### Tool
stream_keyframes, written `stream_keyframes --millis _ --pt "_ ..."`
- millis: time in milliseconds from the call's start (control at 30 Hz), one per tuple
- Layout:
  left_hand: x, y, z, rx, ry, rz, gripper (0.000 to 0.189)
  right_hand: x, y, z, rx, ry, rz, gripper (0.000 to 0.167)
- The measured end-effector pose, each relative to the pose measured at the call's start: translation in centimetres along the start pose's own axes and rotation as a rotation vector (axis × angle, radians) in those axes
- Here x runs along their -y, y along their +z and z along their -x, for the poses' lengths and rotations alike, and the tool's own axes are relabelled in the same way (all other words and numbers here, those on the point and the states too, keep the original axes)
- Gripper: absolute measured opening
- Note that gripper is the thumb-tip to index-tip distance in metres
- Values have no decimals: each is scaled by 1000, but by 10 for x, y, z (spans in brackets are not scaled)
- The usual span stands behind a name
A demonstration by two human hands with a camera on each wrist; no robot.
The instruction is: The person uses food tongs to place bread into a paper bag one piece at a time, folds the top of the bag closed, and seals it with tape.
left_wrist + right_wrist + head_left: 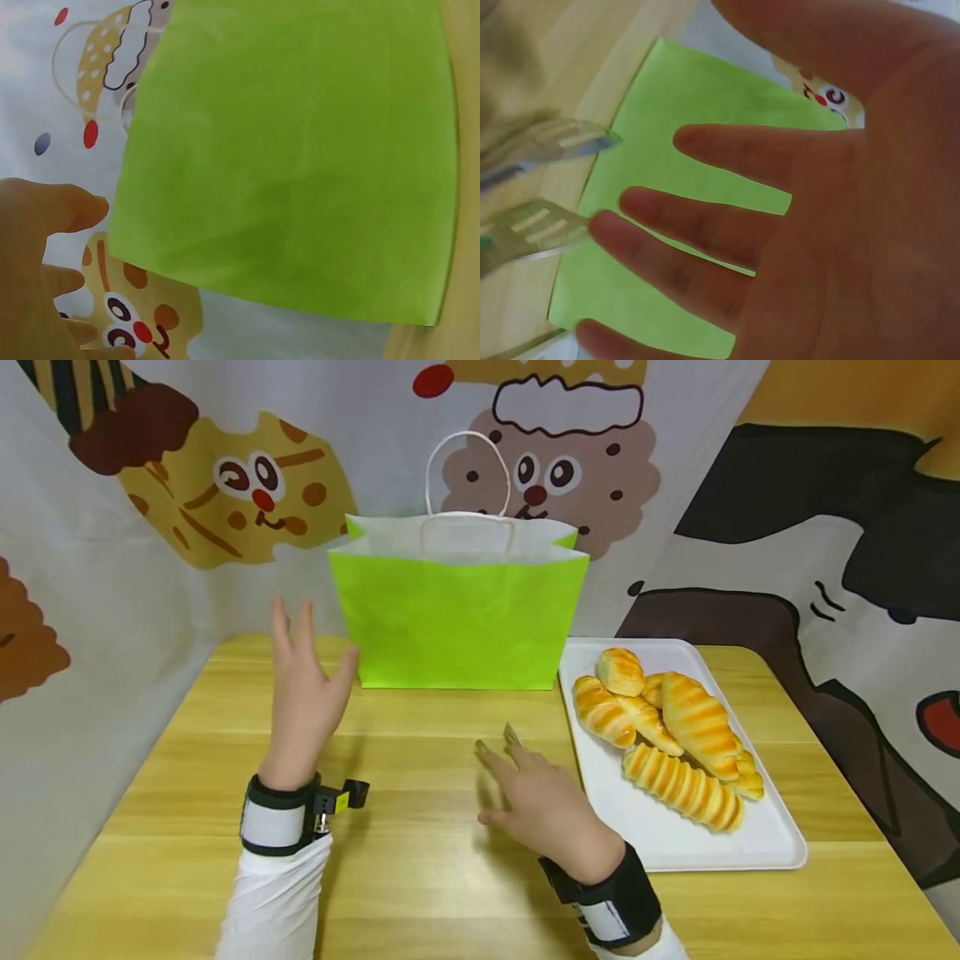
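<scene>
My left hand [307,710] is raised to the left of a lime green paper bag [457,618], its fingers spread and holding nothing. The bag stands upright with its mouth open and a white handle up. In the left wrist view the thumb [79,206] is apart from the bag's edge. My right hand [543,810] hovers palm down over the table, fingers extended. Close to its fingertips are two see-through slotted ends [536,225], like those of clear plastic tongs. In the head view only their tips [512,735] show past the fingers; the rest is hidden.
On the right, a white tray [607,835] holds several bread rolls and pastries [686,785]. The wooden table [420,877] runs back to a cartoon-printed cloth [390,435] hanging behind the bag. Both wrists wear black straps [281,814].
</scene>
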State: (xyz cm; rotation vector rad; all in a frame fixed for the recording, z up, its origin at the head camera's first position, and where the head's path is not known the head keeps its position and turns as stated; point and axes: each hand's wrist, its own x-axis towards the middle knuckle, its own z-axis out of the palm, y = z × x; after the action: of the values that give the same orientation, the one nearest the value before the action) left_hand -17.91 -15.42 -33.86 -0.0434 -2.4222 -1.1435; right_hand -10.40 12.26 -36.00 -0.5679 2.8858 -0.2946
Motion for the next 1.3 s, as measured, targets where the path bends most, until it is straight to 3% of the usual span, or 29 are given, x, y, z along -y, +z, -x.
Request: stream_keyframes --millis 133,267,567,767,1167,1300 --pt "0 -5 -9 2 6 11 79 6 8 0 40 -8 43 85" --pt "-1 -7 -17 12 40 16 79 10 16 1 40 -16 55 78" --pt "-7 -3 -27 71 62 14 77 8 35 6 -128 -117 192 34" --pt "-11 4 -33 107 106 21 77 8 42 4 -105 -109 226 19" --pt "-5 11 -46 152 139 -9 76 12 43 1 -53 -142 276 26" --pt "-2 10 -53 125 164 -34 77 17 41 -1 -51 -164 298 25"
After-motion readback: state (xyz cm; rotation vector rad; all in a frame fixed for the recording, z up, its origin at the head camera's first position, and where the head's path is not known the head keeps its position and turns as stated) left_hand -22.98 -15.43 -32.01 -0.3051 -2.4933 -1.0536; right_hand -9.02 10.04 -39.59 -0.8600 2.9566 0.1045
